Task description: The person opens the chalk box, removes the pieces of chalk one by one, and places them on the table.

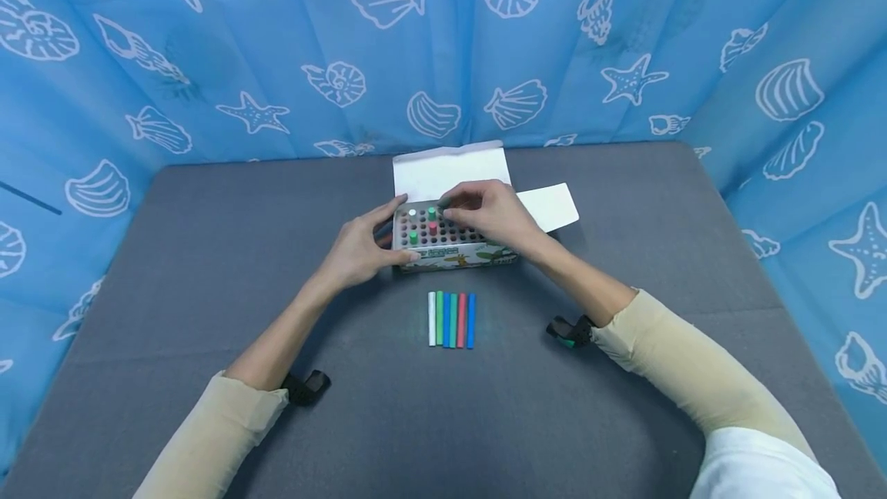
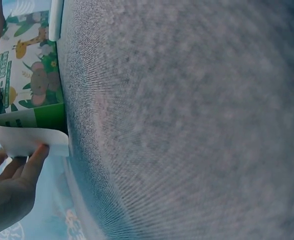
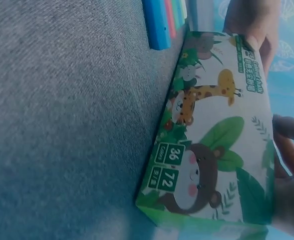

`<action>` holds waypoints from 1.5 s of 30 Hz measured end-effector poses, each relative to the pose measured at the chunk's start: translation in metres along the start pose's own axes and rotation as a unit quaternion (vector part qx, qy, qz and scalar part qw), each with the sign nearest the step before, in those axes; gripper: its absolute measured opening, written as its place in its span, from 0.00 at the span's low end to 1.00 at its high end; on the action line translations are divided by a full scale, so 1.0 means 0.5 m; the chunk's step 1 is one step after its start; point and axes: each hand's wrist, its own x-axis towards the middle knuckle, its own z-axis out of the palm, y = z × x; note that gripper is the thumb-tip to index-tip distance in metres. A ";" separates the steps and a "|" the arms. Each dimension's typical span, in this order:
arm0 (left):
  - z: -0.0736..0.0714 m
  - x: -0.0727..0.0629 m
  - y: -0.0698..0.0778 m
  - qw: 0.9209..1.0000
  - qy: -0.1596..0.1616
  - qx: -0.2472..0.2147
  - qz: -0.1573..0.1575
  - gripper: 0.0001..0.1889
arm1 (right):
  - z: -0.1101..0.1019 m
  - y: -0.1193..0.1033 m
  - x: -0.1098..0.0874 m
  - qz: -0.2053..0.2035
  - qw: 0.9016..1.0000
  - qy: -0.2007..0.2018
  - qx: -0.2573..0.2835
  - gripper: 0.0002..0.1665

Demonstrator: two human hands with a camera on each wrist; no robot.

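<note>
A cardboard box of coloured chalk (image 1: 457,256), printed with animals and leaves, stands with its top open. My left hand (image 1: 363,249) holds its left end, thumb against the front and a finger at the back edge; in the left wrist view, fingers touch a white end flap (image 2: 29,141). My right hand (image 1: 495,214) is over the holed tray, thumb and forefinger pinching what looks like a dark green chalk stick (image 1: 443,202). Near them a white chalk (image 1: 412,213), a red chalk (image 1: 433,229) and a green chalk (image 1: 413,237) poke up from holes.
Several chalk sticks (image 1: 453,320), white, green, blue and red, lie side by side in front of the box. A white lid flap (image 1: 450,172) stands up behind it, and a side flap (image 1: 550,206) sticks out right. A blue shell-print curtain (image 1: 291,60) borders the grey table (image 1: 277,206).
</note>
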 end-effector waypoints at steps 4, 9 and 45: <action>0.000 0.000 -0.001 1.000 0.000 0.002 0.000 0.49 | 0.007 0.002 0.007 -0.004 1.000 0.007 -0.018 0.11; -0.001 -0.001 0.000 1.000 0.000 0.006 0.000 0.49 | 0.011 0.000 0.013 0.000 0.999 0.008 -0.034 0.12; 0.001 0.001 -0.002 1.000 0.000 0.003 0.002 0.49 | 0.038 0.007 0.033 0.009 0.992 0.006 -0.126 0.14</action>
